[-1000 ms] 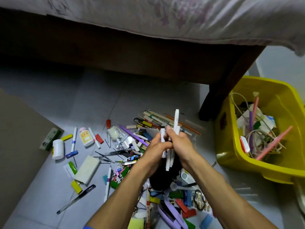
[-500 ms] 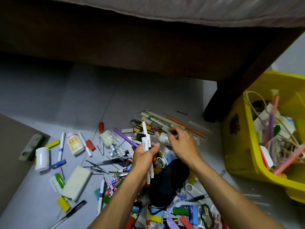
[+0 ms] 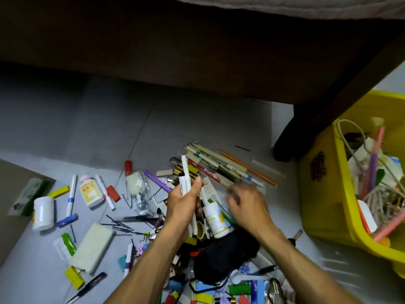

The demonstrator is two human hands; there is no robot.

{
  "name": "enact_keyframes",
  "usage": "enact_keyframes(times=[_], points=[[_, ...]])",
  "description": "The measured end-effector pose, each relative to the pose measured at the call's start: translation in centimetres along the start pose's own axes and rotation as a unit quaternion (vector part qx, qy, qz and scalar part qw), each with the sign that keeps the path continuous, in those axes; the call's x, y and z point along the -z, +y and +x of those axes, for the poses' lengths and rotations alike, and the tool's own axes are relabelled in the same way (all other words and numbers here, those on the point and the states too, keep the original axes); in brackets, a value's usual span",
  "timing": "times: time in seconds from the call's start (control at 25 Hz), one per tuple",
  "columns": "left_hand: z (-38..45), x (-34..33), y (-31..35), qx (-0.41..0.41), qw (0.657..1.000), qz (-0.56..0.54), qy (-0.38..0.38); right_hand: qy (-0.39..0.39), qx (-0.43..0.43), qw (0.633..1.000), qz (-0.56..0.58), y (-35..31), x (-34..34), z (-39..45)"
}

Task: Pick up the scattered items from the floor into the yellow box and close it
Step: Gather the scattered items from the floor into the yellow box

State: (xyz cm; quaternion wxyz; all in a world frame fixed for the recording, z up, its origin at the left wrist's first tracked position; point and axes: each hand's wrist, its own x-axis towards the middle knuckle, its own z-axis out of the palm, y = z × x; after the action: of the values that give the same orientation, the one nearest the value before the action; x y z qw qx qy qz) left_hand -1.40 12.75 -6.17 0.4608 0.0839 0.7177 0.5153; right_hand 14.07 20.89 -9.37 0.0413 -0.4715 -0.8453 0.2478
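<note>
Head view: at frame centre a bundle of white pens [image 3: 185, 183] is gripped upright by the left hand [image 3: 182, 202], fingers curled round it. Just right of it, the right hand [image 3: 245, 205] is blurred above the scattered items [image 3: 208, 172]; its grasp cannot be told. At the right edge the yellow box [image 3: 324, 194] is seen uncovered, partly filled with cords and sticks.
</note>
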Motion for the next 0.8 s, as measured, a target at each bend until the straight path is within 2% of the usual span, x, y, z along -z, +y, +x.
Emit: enact_keyframes(times=[0.08, 0.16, 0.24, 0.32, 0.44, 0.52, 0.6, 0.68, 0.8], points=[[0.0, -0.5, 0.4, 0.017, 0.999, -0.036, 0.000, 0.038, -0.072, 0.996, -0.024, 1.7, 0.9, 2.7], [0.3, -0.6, 1.1, 0.017, 0.999, -0.019, 0.021, 0.005, -0.119, 0.990, -0.074, 3.1, 0.7, 4.2], [1.0, 0.0, 2.0, -0.016, 0.998, 0.032, 0.055, -0.023, -0.122, 0.987, -0.102, 3.4, -0.3, 4.3], [2.5, 0.5, 2.9, -0.055, 0.991, 0.094, 0.080, -0.033, -0.129, 0.988, -0.083, 3.4, -1.2, 3.6], [5.6, -1.2, 3.9, -0.098, 0.973, 0.184, 0.094, -0.002, -0.155, 0.988, -0.005, 3.0, -0.8, 2.7], [7.7, -3.6, 4.1, -0.132, 0.952, 0.266, 0.073, 0.029, -0.133, 0.991, 0.001, 2.5, 0.5, 3.0], [9.4, -5.7, 3.7, -0.163, 0.925, 0.343, 0.018, 0.028, -0.077, 0.996, -0.040, 2.1, 2.0, 3.8], [10.8, -6.6, 2.6, -0.146, 0.909, 0.390, -0.014, 0.009, -0.040, 0.997, -0.068, 2.1, 3.3, 4.8], [11.2, -6.0, 1.1, -0.121, 0.913, 0.389, 0.038, -0.006, -0.038, 0.996, -0.077, 2.3, 3.6, 6.8]])
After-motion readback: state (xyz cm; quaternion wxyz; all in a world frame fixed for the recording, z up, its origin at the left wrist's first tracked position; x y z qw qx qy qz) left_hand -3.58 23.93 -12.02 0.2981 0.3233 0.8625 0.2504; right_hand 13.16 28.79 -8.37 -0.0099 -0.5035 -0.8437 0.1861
